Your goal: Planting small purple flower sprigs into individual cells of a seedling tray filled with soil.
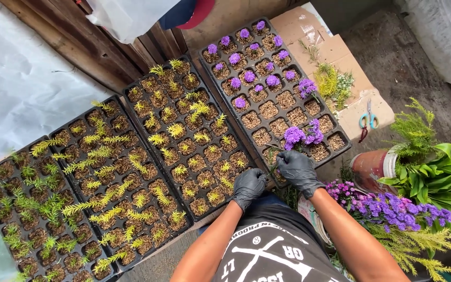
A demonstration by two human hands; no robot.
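Gloves, black and thin, cover our hands. Our right hand (297,171) pinches a purple cutting (301,136) into a near cell of the black tray (340,151), half-filled with purple sprigs in fibrous substrate. Our left hand (249,186) is curled, apparently on the tray's edge. Neighbouring trays (131,104) hold yellow-green cuttings.

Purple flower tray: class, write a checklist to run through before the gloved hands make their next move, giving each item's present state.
1. Both hands gloved: left hand and right hand, ok.
2. Empty cells left in the purple flower tray: ok.
3. Loose purple flowers lying near the right hand: ok.
4. Scissors in view on the cardboard: ok.
5. Stem held in the fingers: cannot tell.
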